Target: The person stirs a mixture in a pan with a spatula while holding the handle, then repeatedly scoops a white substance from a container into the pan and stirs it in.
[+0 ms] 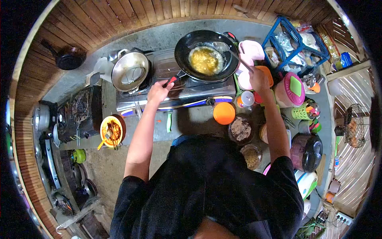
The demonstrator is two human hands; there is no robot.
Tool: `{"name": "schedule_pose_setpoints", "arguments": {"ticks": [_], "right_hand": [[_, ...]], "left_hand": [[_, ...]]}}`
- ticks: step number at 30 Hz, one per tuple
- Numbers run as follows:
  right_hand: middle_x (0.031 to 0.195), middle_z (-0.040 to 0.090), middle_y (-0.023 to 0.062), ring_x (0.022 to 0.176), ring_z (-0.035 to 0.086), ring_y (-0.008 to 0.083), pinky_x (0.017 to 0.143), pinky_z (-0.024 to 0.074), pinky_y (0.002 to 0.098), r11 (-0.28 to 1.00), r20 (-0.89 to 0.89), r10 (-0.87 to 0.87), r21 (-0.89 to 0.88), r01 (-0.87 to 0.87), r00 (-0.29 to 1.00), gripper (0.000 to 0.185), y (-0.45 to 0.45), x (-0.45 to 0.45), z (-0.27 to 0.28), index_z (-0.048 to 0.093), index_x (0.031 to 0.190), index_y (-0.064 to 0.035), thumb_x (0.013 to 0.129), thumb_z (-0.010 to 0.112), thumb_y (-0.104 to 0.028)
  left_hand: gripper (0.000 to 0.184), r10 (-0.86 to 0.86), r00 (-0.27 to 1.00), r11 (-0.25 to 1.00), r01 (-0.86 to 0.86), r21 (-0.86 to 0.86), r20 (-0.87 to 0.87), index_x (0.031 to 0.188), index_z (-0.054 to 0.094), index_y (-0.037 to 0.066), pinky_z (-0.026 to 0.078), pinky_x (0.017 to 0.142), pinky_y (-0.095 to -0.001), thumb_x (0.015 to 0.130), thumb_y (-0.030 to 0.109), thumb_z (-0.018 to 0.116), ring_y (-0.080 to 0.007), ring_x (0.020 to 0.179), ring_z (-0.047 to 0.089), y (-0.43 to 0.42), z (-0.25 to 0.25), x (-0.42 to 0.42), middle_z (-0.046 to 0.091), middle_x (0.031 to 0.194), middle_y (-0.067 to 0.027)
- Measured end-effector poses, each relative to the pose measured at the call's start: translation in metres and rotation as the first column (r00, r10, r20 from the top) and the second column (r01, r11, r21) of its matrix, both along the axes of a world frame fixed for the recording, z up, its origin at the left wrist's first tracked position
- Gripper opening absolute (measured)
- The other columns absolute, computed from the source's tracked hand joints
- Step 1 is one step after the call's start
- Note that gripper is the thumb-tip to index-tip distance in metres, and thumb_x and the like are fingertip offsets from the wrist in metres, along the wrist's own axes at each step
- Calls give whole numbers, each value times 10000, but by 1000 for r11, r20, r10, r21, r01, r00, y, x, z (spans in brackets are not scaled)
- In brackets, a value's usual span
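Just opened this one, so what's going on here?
A person's left hand grips the red-and-black handle of a round black wok on a silver metal stove. The right hand holds a long metal spatula, its blade inside the wok by the golden-yellow food. A round silver-coloured pan stands to the left.

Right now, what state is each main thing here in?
Black wok: upright, unlidded
Left hand: closed around wok handle
Right hand: holding spatula
Yellow food: in the wok
Stove: cannot tell if lit
Silver pan: upright, unlidded
Bowl: uncovered, holding utensils
Pink-lidded container: closed
Skillet: hanging on wall
Green utensil: lying down
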State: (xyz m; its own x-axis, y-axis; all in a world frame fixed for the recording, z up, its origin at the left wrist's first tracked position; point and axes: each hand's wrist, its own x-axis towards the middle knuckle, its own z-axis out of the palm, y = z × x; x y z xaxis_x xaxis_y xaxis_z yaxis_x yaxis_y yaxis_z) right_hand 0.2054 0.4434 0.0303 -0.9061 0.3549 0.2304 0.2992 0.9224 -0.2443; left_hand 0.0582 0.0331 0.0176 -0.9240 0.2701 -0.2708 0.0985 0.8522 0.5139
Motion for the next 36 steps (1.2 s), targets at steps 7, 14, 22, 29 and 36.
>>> {"name": "schedule_pose_setpoints", "arguments": {"ticks": [7, 14, 22, 29, 36], "right_hand": [[831, 667, 193, 752, 662, 284, 697, 495, 385, 940, 176, 211, -305, -151, 962, 262, -5, -3, -13, 656, 1110, -4, 903, 567, -139], [927, 686, 218, 840, 680, 370, 763, 530, 430, 824, -7, 264, -518, -229, 965, 263, -2, -6, -25, 706, 1032, -41, 884, 630, -245], [800, 650, 232, 781, 648, 396, 662, 483, 480, 990, -143, 71, 134, -52, 987, 245, 1, 4, 4, 676, 1012, -53, 906, 605, -261], [775, 632, 234, 723, 640, 398, 649, 479, 484, 980, 114, 200, -34, -198, 973, 213, 13, 6, -2, 649, 864, -2, 886, 599, -207], [803, 639, 226, 765, 632, 404, 666, 484, 459, 893, 85, 346, -334, -301, 934, 183, -9, -5, 1, 656, 940, -8, 879, 590, -167]], "left_hand": [[618, 13, 1000, 1000, -13, -2, -3, 1240, 649, 139, 469, 975, -408, 822, 594, 636, -345, 1123, 615, 1, -1, 0, 644, 1167, -230], [614, -2, 1000, 1000, 2, 19, -14, 1227, 656, 119, 474, 960, -402, 823, 581, 645, -340, 1103, 628, -1, -1, 0, 660, 1127, -233], [527, 13, 999, 1000, -12, -14, 30, 1254, 643, 234, 480, 961, -427, 843, 564, 625, -320, 1127, 617, -2, -14, -7, 666, 1170, -156], [556, -3, 1000, 1000, 4, 20, -10, 1242, 650, 182, 485, 936, -411, 837, 562, 637, -328, 1080, 639, -4, -21, -8, 677, 1118, -184], [581, -9, 1000, 1000, 9, 24, -23, 1227, 658, 138, 486, 935, -401, 830, 561, 648, -337, 1075, 644, -3, -11, -5, 672, 1116, -209]]}}
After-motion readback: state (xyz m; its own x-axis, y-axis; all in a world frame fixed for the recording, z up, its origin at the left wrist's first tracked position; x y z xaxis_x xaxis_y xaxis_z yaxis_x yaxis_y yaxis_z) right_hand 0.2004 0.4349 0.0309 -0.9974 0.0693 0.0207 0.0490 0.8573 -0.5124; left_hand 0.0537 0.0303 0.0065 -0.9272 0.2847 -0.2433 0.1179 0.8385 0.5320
